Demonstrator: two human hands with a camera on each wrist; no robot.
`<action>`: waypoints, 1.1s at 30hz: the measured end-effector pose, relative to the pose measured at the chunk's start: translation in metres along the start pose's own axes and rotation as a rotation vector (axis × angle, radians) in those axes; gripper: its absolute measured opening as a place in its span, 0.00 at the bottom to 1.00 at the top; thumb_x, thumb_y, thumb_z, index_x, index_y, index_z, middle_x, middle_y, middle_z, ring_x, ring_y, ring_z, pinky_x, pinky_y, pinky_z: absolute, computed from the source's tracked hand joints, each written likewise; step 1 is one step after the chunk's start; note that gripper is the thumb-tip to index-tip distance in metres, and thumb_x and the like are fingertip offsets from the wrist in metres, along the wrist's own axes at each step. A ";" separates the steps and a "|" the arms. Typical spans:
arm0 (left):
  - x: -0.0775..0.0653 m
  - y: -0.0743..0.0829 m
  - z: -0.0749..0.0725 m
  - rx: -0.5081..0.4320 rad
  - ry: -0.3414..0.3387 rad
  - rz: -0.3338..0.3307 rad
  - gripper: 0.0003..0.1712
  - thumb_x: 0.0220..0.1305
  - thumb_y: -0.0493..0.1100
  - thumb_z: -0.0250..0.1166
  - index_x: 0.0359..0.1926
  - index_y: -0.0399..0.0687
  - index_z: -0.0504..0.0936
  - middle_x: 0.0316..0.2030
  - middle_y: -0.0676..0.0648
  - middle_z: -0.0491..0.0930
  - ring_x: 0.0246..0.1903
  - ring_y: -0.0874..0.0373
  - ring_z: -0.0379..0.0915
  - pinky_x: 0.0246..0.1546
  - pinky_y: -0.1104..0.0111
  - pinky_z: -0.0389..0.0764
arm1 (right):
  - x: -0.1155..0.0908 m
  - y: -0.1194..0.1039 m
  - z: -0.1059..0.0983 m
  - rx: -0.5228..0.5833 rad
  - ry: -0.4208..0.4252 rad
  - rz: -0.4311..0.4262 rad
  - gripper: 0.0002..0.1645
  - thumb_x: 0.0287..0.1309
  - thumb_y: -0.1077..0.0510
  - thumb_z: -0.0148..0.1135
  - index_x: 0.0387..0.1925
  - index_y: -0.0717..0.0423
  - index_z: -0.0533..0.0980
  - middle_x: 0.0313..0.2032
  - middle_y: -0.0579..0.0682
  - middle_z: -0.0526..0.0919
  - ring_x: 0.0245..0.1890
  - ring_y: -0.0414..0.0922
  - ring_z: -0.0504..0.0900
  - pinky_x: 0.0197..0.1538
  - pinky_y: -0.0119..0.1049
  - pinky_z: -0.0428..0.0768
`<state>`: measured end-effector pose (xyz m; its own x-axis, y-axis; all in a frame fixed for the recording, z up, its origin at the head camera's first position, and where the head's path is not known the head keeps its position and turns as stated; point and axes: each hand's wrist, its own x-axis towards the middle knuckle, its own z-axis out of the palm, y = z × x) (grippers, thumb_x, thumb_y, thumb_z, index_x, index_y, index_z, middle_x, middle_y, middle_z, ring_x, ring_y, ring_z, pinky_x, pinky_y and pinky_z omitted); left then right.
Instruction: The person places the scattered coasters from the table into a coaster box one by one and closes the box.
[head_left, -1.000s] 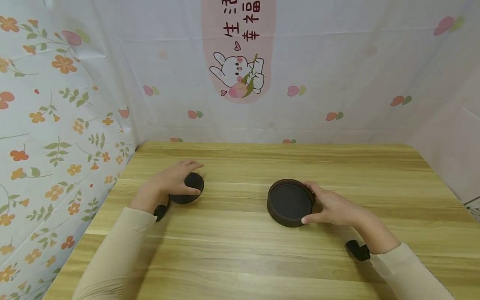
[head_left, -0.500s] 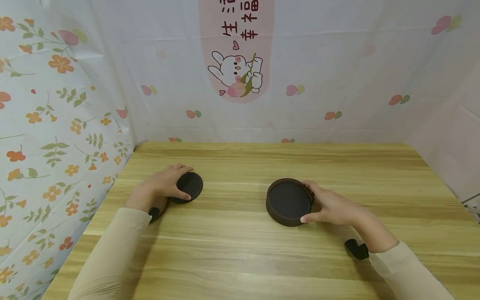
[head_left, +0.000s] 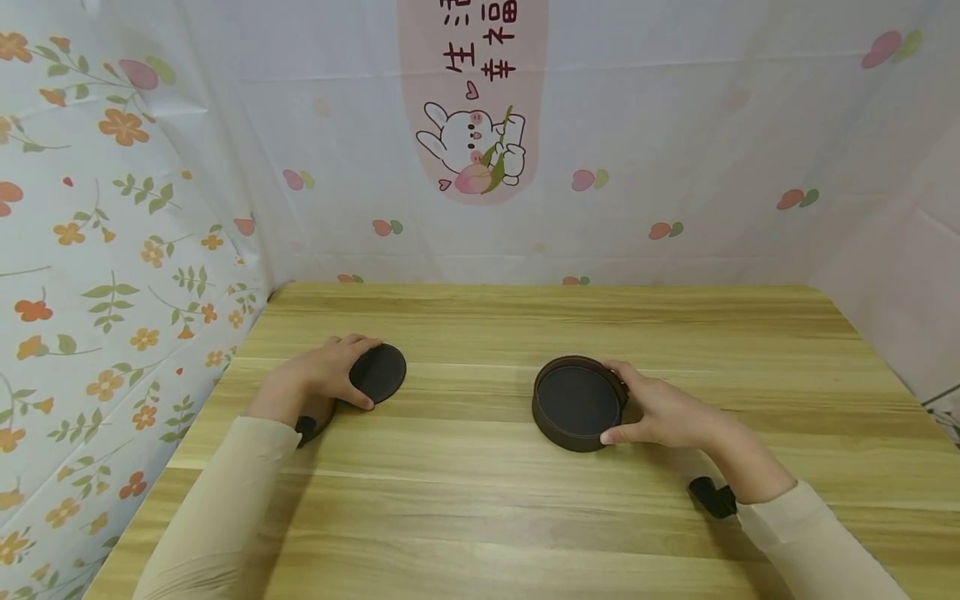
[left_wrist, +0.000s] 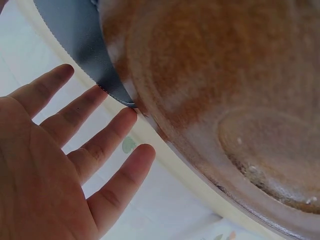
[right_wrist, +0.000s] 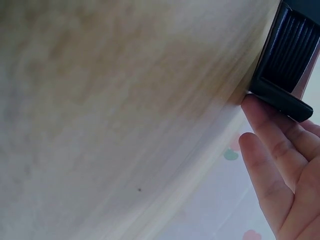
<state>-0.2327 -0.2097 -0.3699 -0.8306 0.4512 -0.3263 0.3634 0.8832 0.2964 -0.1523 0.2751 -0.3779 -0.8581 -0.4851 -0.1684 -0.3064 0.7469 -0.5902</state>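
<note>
A flat black round coaster (head_left: 379, 372) with a stitched edge lies on the left of the wooden table. My left hand (head_left: 322, 371) is at its left side, fingers spread and fairly straight; in the left wrist view the fingertips (left_wrist: 131, 115) come near or touch the coaster's edge (left_wrist: 107, 82). Under the left wrist is a glossy brown round object (left_wrist: 210, 75), partly hidden; its kind is unclear. My right hand (head_left: 663, 414) grips a shallow round black coaster holder (head_left: 577, 402) by its right side, thumb in front and fingers behind. In the right wrist view its ribbed side (right_wrist: 292, 50) shows.
The wood-grain table (head_left: 480, 508) ends at a patterned cloth backdrop (head_left: 637, 125) behind. A floral cloth (head_left: 120, 250) hangs along the left edge. Black wrist gear (head_left: 712, 497) sits beneath the right wrist.
My left hand has drawn back a little to the left, baring more of the coaster, which now looks flat. The right hand and the coaster holder have stayed in place.
</note>
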 end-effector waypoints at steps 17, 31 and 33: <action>0.000 0.000 0.006 0.046 0.035 0.007 0.54 0.48 0.52 0.77 0.74 0.47 0.62 0.68 0.37 0.62 0.61 0.36 0.62 0.51 0.42 0.75 | -0.001 -0.001 -0.001 0.000 -0.003 -0.008 0.67 0.52 0.33 0.70 0.75 0.68 0.47 0.66 0.68 0.69 0.68 0.66 0.68 0.65 0.64 0.66; -0.002 0.005 0.003 0.023 0.016 -0.024 0.52 0.49 0.53 0.76 0.73 0.46 0.64 0.67 0.36 0.63 0.61 0.37 0.62 0.52 0.42 0.74 | -0.001 -0.002 0.000 0.006 0.001 -0.015 0.66 0.52 0.33 0.70 0.74 0.68 0.48 0.67 0.67 0.68 0.68 0.65 0.67 0.65 0.64 0.66; -0.002 0.005 0.003 0.023 0.016 -0.026 0.52 0.50 0.54 0.76 0.73 0.47 0.64 0.67 0.36 0.63 0.60 0.37 0.62 0.52 0.42 0.74 | -0.001 -0.002 0.000 0.007 0.001 -0.014 0.66 0.51 0.33 0.70 0.74 0.68 0.48 0.67 0.67 0.68 0.68 0.65 0.67 0.65 0.64 0.66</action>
<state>-0.2279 -0.2059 -0.3708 -0.8465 0.4264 -0.3187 0.3515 0.8973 0.2670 -0.1505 0.2740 -0.3767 -0.8543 -0.4947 -0.1594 -0.3153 0.7370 -0.5978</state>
